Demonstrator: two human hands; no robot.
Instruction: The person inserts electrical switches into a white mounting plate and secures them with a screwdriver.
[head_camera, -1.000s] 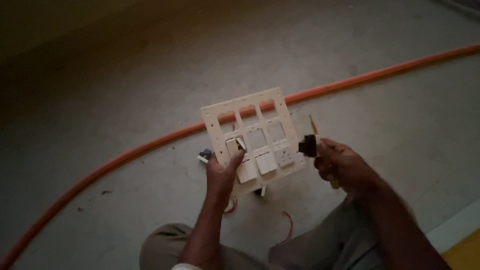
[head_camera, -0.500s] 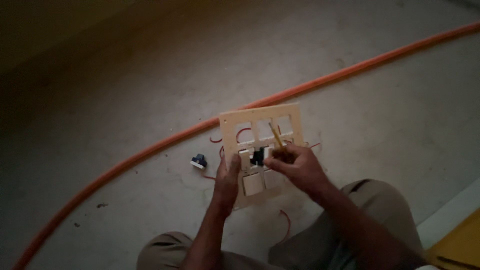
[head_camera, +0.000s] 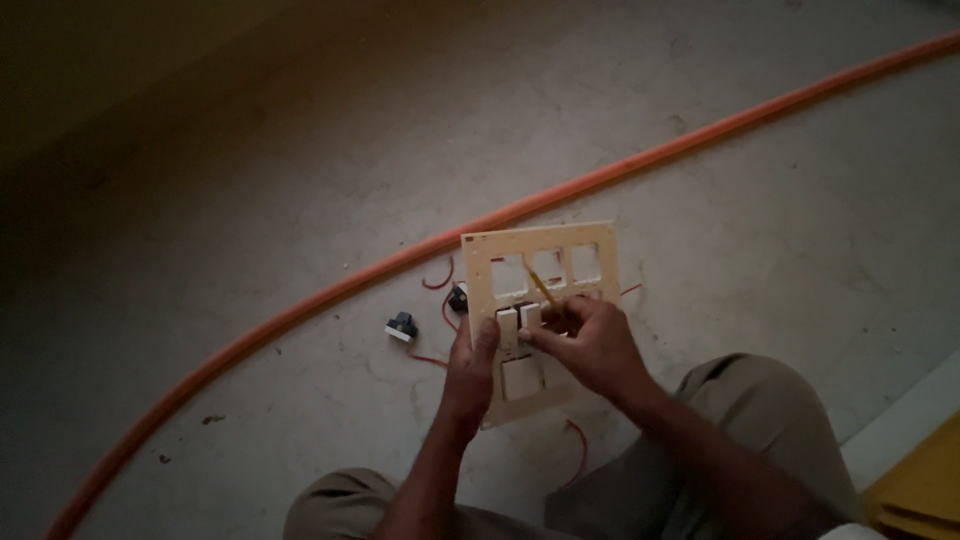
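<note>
A long orange conduit pipe curves across the bare concrete floor, from the lower left to the upper right. Beside it lies a small dark switch module, with loose red wires and a second dark module close by. A seated person grips the left edge of a cream switch plate in the left hand, thumb pressed on its face, keeping the plate tilted above the floor. White switch modules already sit in the plate's middle row; the three upper openings are empty. The right hand is closed around a yellow-handled screwdriver, its shaft angled up across the plate toward the openings; the tip cannot be made out in the dim light. The likely risks lie in that light and in the one-edge hold: the tool could slip off and scratch the plate or jab the left thumb just beside it, and hard pressure could flex the thin frame or pop a seated module loose. The spare modules on the floor sit near the person's knee and could be knocked or stepped on.
</note>
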